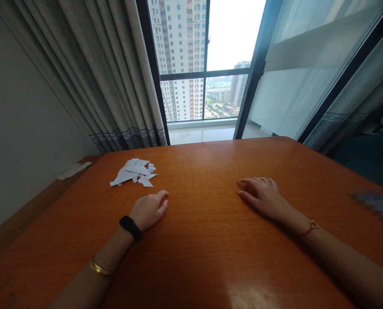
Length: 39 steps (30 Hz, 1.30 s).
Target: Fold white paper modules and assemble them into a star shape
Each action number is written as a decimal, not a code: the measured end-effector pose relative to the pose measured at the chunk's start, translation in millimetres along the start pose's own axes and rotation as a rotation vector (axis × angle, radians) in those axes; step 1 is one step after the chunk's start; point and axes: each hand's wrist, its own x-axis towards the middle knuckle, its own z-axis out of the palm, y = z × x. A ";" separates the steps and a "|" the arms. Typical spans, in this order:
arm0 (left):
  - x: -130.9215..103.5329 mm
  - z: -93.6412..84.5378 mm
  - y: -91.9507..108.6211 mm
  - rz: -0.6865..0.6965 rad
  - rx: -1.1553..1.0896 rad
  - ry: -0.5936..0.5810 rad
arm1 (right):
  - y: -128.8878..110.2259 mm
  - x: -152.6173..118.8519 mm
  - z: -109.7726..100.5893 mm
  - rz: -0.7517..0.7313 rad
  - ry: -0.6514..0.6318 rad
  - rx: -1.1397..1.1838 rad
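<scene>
My left hand (150, 210) rests on the brown wooden table (197, 223), its fingers loosely bent, with a small gap between thumb and forefinger and nothing seen in it. Just beyond it lies a loose pile of torn white paper pieces (135, 171), which the hand does not touch. On the right side of the table, my right hand (262, 195) lies palm down with its fingers stretched out and the thumb apart; it holds nothing. A black wristband (130, 227) and a gold bangle (99, 269) are on the left arm, a thin red bracelet (309, 229) on the right.
Flat pale strips (73, 170) lie on a ledge past the table's left edge. A blurred-out grey object (378, 205) sits at the right edge. Behind the table are a grey curtain (114, 77) and a dark-framed glass door (251, 77).
</scene>
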 end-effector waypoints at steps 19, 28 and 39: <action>-0.2 -2.6 1.9 -0.006 -0.001 0.006 | 2.7 0.7 0.8 -0.003 0.012 0.017; -0.9 -4.1 1.2 0.009 -0.017 0.007 | 2.7 2.4 -1.9 -0.023 -0.030 0.022; -1.2 -4.9 1.7 0.008 -0.020 0.007 | 0.2 2.5 -5.1 -0.025 -0.048 0.010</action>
